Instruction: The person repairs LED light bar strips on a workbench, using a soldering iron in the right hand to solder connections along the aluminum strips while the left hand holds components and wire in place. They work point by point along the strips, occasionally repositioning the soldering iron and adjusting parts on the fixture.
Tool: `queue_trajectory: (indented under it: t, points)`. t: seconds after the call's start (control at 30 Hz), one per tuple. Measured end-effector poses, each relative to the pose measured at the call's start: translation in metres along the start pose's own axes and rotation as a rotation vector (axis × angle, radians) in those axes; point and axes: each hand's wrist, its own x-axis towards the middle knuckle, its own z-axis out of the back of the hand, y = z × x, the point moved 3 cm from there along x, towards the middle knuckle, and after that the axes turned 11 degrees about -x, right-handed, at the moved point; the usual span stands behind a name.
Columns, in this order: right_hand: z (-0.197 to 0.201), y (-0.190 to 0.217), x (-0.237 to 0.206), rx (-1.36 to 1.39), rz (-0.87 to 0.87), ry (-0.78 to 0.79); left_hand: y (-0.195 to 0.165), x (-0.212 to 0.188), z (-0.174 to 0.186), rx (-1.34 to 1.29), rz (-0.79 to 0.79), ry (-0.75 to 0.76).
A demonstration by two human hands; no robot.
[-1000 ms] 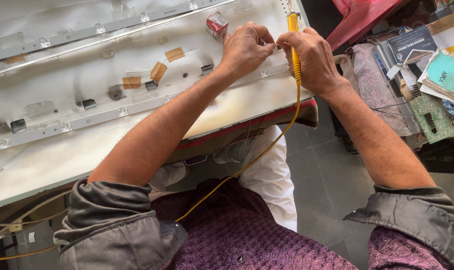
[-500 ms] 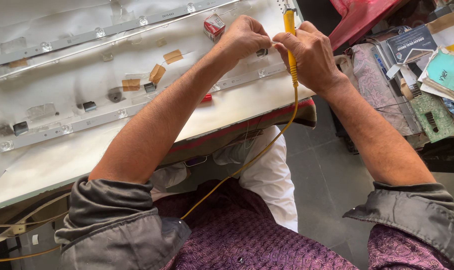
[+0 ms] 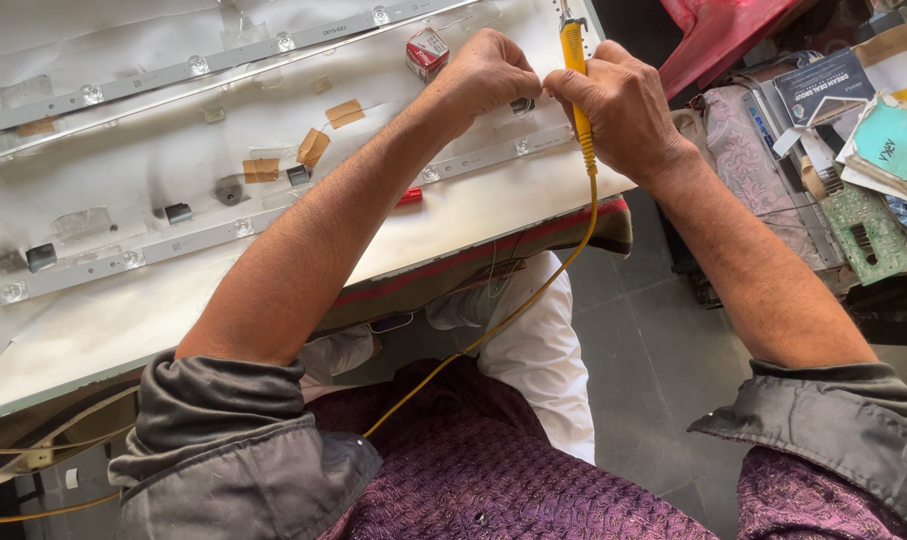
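Note:
A large white panel (image 3: 174, 290) lies in front of me with long strips of small round lights (image 3: 244, 225) taped across it. My right hand (image 3: 624, 105) grips a yellow soldering iron (image 3: 574, 50), tip pointing away from me, at the panel's right end. Its yellow cord (image 3: 534, 290) runs down toward my lap. My left hand (image 3: 489, 75) rests beside it with the fingers pinched on the right end of a light strip, touching the right hand. What sits between the left fingertips is hidden.
A small red and white box (image 3: 427, 50) stands on the panel just left of my hands. Brown tape pieces (image 3: 314, 145) and dark clips (image 3: 178, 212) dot the panel. A cluttered shelf at right holds a green circuit board (image 3: 869, 235), booklets and cloth. Grey floor lies below.
Both hands shifted slightly up and left along the strip's right end, staying together. The soldering iron moved with the right hand.

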Motion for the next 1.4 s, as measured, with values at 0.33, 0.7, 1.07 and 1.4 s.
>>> queue_trajectory:
  t: [0.33, 0.7, 1.07, 1.4]
  points:
    - [0.002, -0.001, 0.000, 0.010, -0.006, 0.036, -0.016, -0.026, -0.004, 0.205, -0.068, -0.126]
    - [-0.005, 0.009, -0.001, 0.115, -0.177, 0.013, -0.014, -0.053, -0.020, 0.420, -0.445, -0.332]
    - [-0.007, 0.005, -0.006, 0.107, -0.199, 0.008, -0.012, -0.052, -0.022, 0.413, -0.408, -0.310]
    - [-0.001, 0.004, -0.003, 0.058, -0.091, 0.045, -0.019, -0.039, -0.016, 0.403, -0.268, -0.218]
